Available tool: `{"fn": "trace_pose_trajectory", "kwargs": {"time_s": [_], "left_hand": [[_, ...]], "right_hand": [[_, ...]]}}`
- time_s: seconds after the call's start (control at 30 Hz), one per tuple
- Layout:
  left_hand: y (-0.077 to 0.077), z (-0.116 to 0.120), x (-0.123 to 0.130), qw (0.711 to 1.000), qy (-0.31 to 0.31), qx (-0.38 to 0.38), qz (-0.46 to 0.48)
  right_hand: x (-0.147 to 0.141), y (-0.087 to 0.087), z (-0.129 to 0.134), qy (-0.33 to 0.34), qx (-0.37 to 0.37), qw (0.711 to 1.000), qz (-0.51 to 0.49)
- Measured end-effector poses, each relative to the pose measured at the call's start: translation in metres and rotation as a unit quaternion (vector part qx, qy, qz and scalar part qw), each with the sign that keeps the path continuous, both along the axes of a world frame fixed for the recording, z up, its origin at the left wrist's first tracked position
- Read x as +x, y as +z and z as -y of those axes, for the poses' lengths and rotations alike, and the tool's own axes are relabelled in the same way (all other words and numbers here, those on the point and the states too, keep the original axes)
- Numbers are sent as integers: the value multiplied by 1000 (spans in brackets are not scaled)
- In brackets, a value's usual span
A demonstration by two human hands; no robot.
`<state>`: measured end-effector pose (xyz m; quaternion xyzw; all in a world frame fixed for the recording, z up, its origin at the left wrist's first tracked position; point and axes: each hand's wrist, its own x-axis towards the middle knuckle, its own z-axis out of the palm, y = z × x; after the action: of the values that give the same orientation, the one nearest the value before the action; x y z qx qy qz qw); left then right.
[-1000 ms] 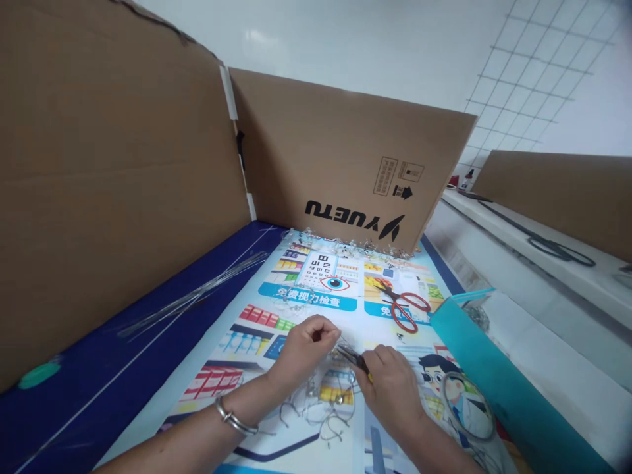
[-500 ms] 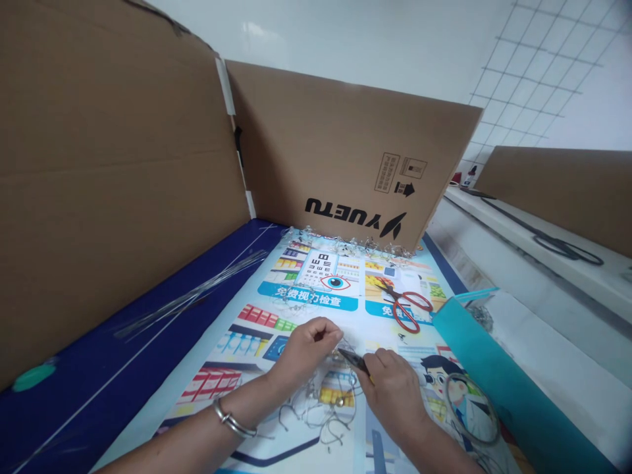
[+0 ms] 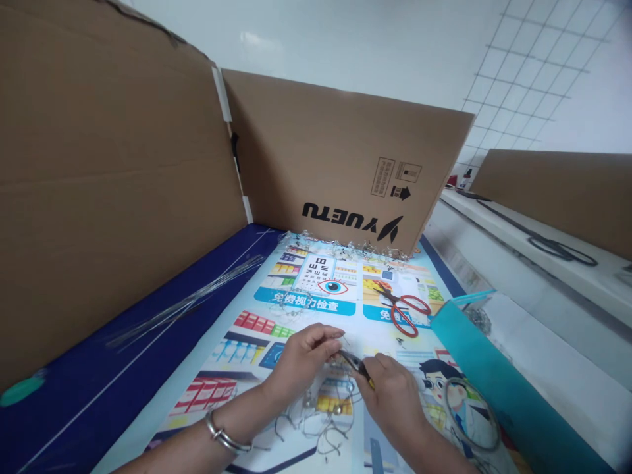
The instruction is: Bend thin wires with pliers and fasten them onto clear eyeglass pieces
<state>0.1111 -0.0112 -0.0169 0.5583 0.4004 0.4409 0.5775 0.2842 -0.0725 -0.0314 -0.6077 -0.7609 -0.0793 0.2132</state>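
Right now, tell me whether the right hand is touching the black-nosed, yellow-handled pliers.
Touching. The head view shows the right hand closed around the black-nosed, yellow-handled pliers, with the black nose sticking out past the fingers.

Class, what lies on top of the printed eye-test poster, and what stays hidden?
Red-handled scissors and bent wires lie on the poster; the right hand holds pliers above it, near the left hand. Whatever lies under the hands or poster is covered.
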Motion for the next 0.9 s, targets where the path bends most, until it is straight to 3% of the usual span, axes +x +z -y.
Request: {"fn": "trace_pose_trajectory", "kwargs": {"time_s": [0.17, 0.4, 0.63, 0.9], "left_hand": [[6, 0, -3, 998, -13, 55, -5], [2, 0, 1, 998, -32, -38, 38], [-4, -1, -1, 999, -26, 22, 16], [5, 1, -4, 998, -43, 31, 27]], "right_hand": [[0, 2, -1, 12, -68, 996, -64], [-1, 0, 0, -6, -88, 989, -120], [-2, 2, 0, -8, -104, 985, -139], [-6, 12, 1, 6, -169, 969, -180]]}}
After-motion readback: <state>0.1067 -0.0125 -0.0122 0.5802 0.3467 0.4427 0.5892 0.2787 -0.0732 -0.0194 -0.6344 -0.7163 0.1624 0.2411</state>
